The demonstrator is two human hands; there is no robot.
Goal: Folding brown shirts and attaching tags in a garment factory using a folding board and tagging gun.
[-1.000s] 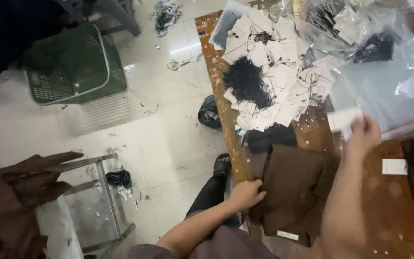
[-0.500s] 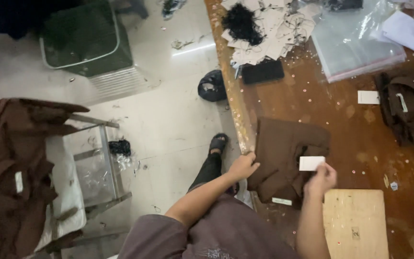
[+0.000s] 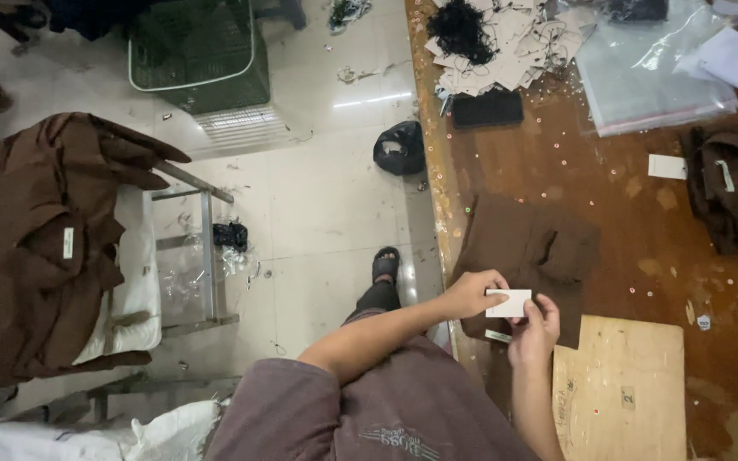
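Observation:
A small white card (image 3: 508, 303) is pinched between my left hand (image 3: 470, 294) and my right hand (image 3: 536, 330), each gripping one end. Both hands hover over the near edge of a folded dark brown garment (image 3: 530, 256) that lies on the worn wooden table (image 3: 608, 183). A white label shows at the garment's near hem. A light plywood board (image 3: 621, 393) lies on the table just right of my right hand.
Farther back lie a heap of paper tags with black strings (image 3: 497, 43), a black pouch (image 3: 487, 108), clear plastic bags (image 3: 651, 68) and another brown garment (image 3: 732, 188). Left of the table, brown garments (image 3: 36, 239) pile on a metal rack; a green basket (image 3: 198, 51) stands on the floor.
My view has dropped and moved nearer. My right hand brought the white card down from the back of the table to the garment's near edge, and my left hand has taken its other end.

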